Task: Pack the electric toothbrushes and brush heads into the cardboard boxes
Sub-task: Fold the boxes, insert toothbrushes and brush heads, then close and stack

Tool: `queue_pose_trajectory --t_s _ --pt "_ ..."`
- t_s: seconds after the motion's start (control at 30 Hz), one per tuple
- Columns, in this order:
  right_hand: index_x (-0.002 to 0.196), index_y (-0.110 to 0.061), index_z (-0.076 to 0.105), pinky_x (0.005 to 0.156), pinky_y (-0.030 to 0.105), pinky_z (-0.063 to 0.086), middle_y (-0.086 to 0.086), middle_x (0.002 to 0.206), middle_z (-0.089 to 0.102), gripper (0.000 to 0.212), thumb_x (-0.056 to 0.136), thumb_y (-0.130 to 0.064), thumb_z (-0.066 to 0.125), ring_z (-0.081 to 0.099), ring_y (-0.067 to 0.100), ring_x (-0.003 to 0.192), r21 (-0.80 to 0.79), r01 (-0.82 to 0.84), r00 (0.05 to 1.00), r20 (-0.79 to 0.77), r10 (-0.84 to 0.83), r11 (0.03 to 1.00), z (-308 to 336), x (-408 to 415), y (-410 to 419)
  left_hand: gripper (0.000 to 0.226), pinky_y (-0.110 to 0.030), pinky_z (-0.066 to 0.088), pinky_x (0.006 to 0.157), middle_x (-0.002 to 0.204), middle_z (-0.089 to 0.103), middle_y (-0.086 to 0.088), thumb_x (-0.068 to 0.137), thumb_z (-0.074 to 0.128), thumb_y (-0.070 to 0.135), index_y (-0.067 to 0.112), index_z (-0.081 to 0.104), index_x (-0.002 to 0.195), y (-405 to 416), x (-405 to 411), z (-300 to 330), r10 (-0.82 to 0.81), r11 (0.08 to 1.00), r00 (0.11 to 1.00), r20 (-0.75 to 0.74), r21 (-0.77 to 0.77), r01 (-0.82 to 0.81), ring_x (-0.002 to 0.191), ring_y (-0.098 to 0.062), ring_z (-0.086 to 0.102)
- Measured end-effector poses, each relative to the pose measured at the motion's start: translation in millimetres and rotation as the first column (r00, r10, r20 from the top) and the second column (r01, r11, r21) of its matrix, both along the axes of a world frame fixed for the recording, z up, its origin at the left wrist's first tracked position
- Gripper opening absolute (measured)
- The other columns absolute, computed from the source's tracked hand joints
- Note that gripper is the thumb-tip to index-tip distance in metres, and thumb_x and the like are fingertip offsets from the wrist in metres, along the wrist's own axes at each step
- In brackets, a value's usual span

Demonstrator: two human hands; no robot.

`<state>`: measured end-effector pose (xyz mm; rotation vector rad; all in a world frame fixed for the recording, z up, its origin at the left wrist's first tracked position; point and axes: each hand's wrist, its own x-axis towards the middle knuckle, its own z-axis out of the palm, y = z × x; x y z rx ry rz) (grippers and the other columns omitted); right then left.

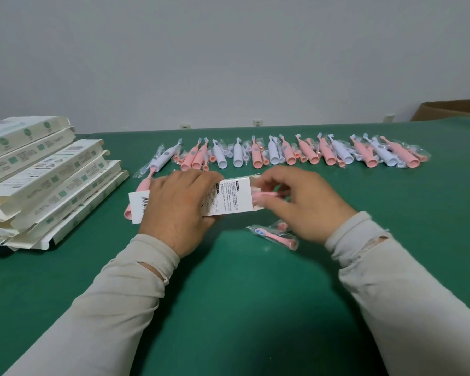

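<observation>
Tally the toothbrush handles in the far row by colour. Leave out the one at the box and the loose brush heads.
Pink handles: 8
White handles: 6
Total: 14

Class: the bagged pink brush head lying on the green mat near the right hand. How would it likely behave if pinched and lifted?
The bagged brush head probably feels light, being small and thin. Its clear wrapper looks glossy, so it may slip in a pinch. The loose film would likely crinkle while the head inside stays stiff.
</observation>
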<state>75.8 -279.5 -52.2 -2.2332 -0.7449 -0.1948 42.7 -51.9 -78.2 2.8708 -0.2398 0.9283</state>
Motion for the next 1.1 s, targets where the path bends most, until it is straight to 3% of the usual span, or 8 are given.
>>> queue_pose_trajectory --t_s 0.07,0.2,0.33,0.5,0.63,0.83,1.0,1.1 --pt "0.104 -0.034 0.062 0.081 0.016 0.049 -0.018 0.102 0.063 0.024 0.089 -0.017 0.072 0.061 -0.005 0.089 0.123 -0.037 0.997 -0.065 0.045 0.992 -4 0 5 0.053 -0.045 0.036 0.091 0.116 0.063 0.005 0.076 0.079 0.040 0.030 0.058 0.124 0 0 1 0.015 1.000 1.000 -0.003 -0.018 -0.015 0.108 -0.026 0.055" --pt "0.094 -0.029 0.063 0.080 0.024 0.058 -0.007 0.100 0.067 0.027 0.087 -0.004 0.072 0.070 0.003 0.085 0.341 0.033 0.990 -0.140 0.016 0.939 2 6 -8 0.055 -0.046 0.037 0.094 0.119 0.063 0.006 0.078 0.077 0.041 0.032 0.055 0.128 7 0 4 0.062 0.997 0.998 -0.018 -0.054 -0.063 0.109 -0.025 0.053" --pt "0.080 -0.023 0.068 0.075 0.031 0.060 -0.006 0.075 0.071 0.019 0.085 -0.006 0.075 0.072 0.008 0.073 0.331 0.094 0.993 -0.092 -0.067 0.939 -2 7 0 0.053 -0.046 0.037 0.092 0.117 0.063 0.004 0.078 0.078 0.039 0.029 0.057 0.126 4 0 4 0.042 0.997 0.999 -0.020 -0.063 -0.043 0.108 -0.027 0.054" --pt "0.077 -0.025 0.069 0.065 0.017 0.052 -0.014 0.071 0.068 0.017 0.085 -0.011 0.076 0.061 0.001 0.066 0.367 0.096 0.995 -0.058 -0.080 0.925 -12 2 16 0.055 -0.048 0.037 0.094 0.121 0.063 0.002 0.077 0.079 0.035 0.028 0.058 0.127 0 0 2 -0.006 0.998 1.000 -0.014 -0.056 0.005 0.110 -0.028 0.054" --pt "0.090 -0.029 0.068 0.073 0.033 0.059 -0.012 0.085 0.069 0.006 0.089 -0.024 0.072 0.068 0.020 0.075 0.356 0.088 0.989 -0.145 -0.038 0.930 -10 1 12 0.056 -0.048 0.038 0.094 0.122 0.062 0.002 0.078 0.079 0.038 0.028 0.056 0.128 0 -1 2 0.002 0.998 1.000 -0.006 -0.059 -0.002 0.109 -0.028 0.054" --pt "0.102 -0.039 0.066 0.068 0.011 0.046 -0.017 0.098 0.055 0.025 0.081 -0.032 0.079 0.058 0.004 0.069 0.096 -0.005 1.000 -0.008 0.006 0.995 -16 -5 21 0.058 -0.047 0.038 0.090 0.119 0.064 0.000 0.075 0.080 0.038 0.025 0.058 0.127 0 -1 0 -0.031 0.998 0.999 0.031 -0.057 0.032 0.106 -0.029 0.056" --pt "0.081 -0.045 0.064 0.070 0.009 0.042 -0.012 0.083 0.059 0.035 0.085 -0.013 0.077 0.053 0.002 0.070 0.224 0.044 0.998 0.028 -0.052 0.974 -15 1 16 0.070 -0.045 0.039 0.091 0.112 0.064 0.008 0.071 0.081 0.052 0.030 0.051 0.131 0 2 3 -0.007 0.995 0.999 0.035 -0.099 0.010 0.100 -0.023 0.055" --pt "0.087 -0.041 0.072 0.071 0.005 0.039 -0.013 0.082 0.061 0.028 0.085 -0.013 0.076 0.056 0.003 0.075 0.217 0.058 0.992 0.093 -0.079 0.974 -14 4 11 0.071 -0.047 0.041 0.091 0.109 0.064 0.008 0.068 0.083 0.052 0.031 0.051 0.129 9 3 3 0.040 0.993 0.999 -0.020 -0.106 -0.042 0.098 -0.022 0.056"
